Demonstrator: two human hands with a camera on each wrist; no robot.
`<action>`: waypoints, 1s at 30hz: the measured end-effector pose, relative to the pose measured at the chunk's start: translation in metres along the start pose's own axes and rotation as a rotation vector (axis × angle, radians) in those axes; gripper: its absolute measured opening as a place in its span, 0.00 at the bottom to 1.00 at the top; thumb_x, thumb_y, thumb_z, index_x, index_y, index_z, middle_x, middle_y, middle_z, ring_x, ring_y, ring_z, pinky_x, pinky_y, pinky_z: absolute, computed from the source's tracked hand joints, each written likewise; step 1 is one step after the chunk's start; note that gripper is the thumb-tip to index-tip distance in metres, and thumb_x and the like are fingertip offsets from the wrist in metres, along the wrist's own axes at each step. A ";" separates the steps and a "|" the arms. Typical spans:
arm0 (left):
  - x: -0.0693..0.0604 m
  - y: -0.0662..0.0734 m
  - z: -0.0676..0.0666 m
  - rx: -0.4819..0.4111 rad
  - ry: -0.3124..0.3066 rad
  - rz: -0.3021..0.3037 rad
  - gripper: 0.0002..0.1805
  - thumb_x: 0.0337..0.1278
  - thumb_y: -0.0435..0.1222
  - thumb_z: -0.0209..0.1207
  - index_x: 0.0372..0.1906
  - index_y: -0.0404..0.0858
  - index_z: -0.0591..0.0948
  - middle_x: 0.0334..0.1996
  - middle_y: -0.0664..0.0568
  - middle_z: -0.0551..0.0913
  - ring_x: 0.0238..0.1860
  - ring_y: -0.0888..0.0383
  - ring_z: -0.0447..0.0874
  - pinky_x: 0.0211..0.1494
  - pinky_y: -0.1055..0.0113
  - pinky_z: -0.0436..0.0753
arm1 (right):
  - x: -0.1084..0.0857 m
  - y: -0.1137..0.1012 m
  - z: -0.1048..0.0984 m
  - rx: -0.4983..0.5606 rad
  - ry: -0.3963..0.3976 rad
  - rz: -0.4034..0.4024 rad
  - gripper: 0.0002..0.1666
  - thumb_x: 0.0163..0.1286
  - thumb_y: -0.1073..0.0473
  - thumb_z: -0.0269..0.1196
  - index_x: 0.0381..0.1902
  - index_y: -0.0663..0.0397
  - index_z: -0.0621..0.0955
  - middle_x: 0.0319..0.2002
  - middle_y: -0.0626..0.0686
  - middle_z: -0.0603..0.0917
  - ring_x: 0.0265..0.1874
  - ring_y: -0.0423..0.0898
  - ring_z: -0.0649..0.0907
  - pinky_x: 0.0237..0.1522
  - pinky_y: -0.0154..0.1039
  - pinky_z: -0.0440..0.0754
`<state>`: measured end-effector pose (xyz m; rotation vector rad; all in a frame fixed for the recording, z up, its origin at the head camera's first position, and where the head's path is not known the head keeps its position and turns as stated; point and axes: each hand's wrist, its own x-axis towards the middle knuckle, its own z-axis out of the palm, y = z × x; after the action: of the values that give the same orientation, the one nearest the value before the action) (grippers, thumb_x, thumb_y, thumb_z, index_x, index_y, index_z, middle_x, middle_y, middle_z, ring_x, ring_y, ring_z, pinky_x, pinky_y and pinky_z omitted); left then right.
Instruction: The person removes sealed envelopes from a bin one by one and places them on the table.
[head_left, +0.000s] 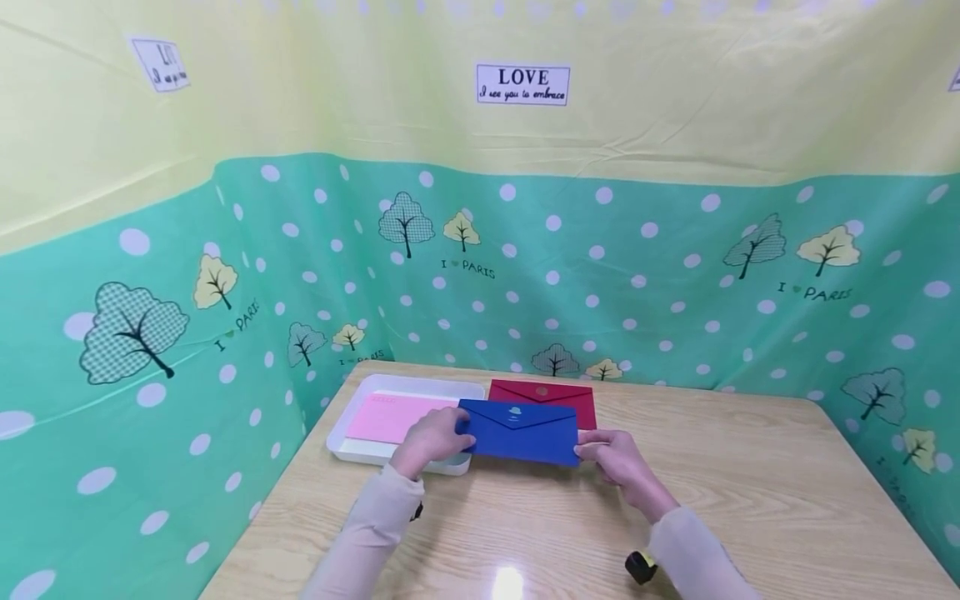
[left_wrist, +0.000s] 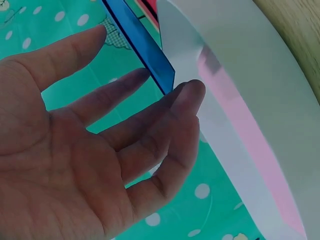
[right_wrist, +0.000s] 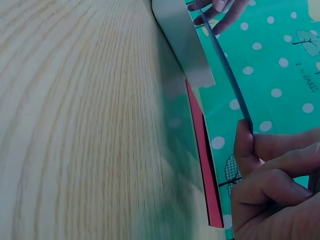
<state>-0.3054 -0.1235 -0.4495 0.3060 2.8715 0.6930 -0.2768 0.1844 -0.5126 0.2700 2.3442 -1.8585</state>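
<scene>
I see pink paper (head_left: pixel 390 419) in the tray (head_left: pixel 362 455). My left hand (head_left: pixel 433 435) and right hand (head_left: pixel 617 459) pinch both ends of the blue envelope (head_left: pixel 521 435).

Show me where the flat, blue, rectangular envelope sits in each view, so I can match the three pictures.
Head: the flat, blue, rectangular envelope is below centre, between the left hand and right hand.
Left wrist: at the top, left of centre, a slanting blue strip.
Right wrist: right of centre, nearly edge-on, running from the top down to the right hand's pinch.
Shared landmark: the white, shallow, rectangular tray, visible in all three.
</scene>
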 end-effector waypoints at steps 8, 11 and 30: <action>0.002 0.004 0.007 -0.013 -0.018 0.024 0.26 0.68 0.40 0.69 0.66 0.32 0.81 0.62 0.38 0.83 0.64 0.39 0.80 0.64 0.42 0.78 | -0.003 0.006 -0.011 -0.035 0.024 0.015 0.17 0.70 0.64 0.66 0.55 0.65 0.84 0.30 0.59 0.83 0.13 0.45 0.64 0.18 0.35 0.60; 0.001 0.006 0.009 -0.014 -0.020 0.028 0.26 0.68 0.39 0.69 0.66 0.32 0.81 0.63 0.39 0.82 0.65 0.39 0.79 0.64 0.41 0.78 | -0.004 0.007 -0.015 -0.037 0.025 0.014 0.17 0.70 0.64 0.66 0.54 0.65 0.84 0.30 0.57 0.83 0.13 0.44 0.64 0.18 0.35 0.61; -0.001 0.009 0.017 -0.035 -0.020 0.069 0.26 0.68 0.38 0.68 0.67 0.33 0.80 0.65 0.38 0.81 0.67 0.37 0.77 0.67 0.40 0.75 | -0.011 0.015 -0.028 -0.011 0.024 0.019 0.19 0.68 0.65 0.67 0.55 0.68 0.83 0.31 0.53 0.85 0.13 0.42 0.63 0.17 0.34 0.61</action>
<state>-0.2997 -0.1090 -0.4601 0.4059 2.8378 0.7473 -0.2626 0.2146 -0.5182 0.3141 2.3581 -1.8426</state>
